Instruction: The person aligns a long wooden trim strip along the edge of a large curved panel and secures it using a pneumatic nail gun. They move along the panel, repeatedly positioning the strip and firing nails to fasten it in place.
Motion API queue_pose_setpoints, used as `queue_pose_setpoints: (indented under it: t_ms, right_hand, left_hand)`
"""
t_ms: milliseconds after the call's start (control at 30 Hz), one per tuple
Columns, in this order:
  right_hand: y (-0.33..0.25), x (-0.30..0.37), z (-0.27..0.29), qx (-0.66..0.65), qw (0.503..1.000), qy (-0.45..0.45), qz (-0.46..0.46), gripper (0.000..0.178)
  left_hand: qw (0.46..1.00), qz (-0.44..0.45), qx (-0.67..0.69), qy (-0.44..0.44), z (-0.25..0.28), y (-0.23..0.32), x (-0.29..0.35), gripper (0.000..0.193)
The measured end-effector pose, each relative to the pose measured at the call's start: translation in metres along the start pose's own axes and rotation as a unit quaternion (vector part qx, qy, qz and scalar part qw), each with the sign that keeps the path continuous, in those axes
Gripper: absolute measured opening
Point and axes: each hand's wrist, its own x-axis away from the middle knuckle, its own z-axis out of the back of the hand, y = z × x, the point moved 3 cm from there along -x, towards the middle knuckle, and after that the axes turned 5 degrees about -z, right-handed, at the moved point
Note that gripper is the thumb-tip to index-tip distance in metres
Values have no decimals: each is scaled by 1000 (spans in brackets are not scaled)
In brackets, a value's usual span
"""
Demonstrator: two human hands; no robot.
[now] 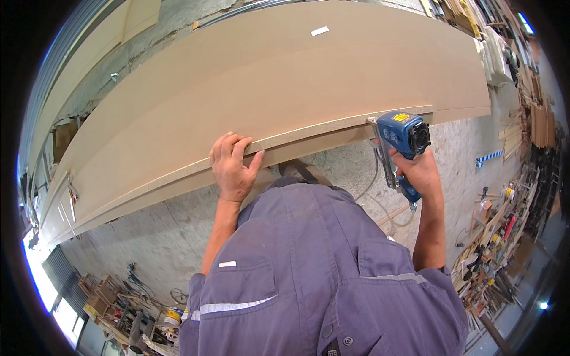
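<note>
A long, light-brown wooden panel [309, 71] lies before me, with a narrow wooden strip [320, 126] running along its near edge. My left hand [233, 166] is bent over the strip, fingertips on the panel side and thumb against the strip. In my right hand [420, 172] is a blue nail gun [401, 132], gripped by its handle. Its nose meets the strip near the right end. The magazine points back toward me, and an air hose [375, 199] hangs by the handle. Whether the trigger is pressed is hidden.
A small white label [319, 31] lies on the panel's far part. Clamps or tools [72, 193] sit at its left end. Blue-and-white tape [490, 158] shows on the concrete floor at right, near piles of wood scraps and tools [496, 231]. More clutter [127, 308] stands at lower left.
</note>
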Motion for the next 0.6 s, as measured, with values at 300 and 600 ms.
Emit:
queue_pose_setpoints:
  t_ms: [300,600]
  right_hand:
    - [-9,2,2,10,1000,-9,17,20]
    - [-19,4,5,48,998,-26,31,22]
  left_hand:
    - [999,-5,38,1,-5,22,-10,35]
    - [993,-1,118,14,-10,39,-17,31]
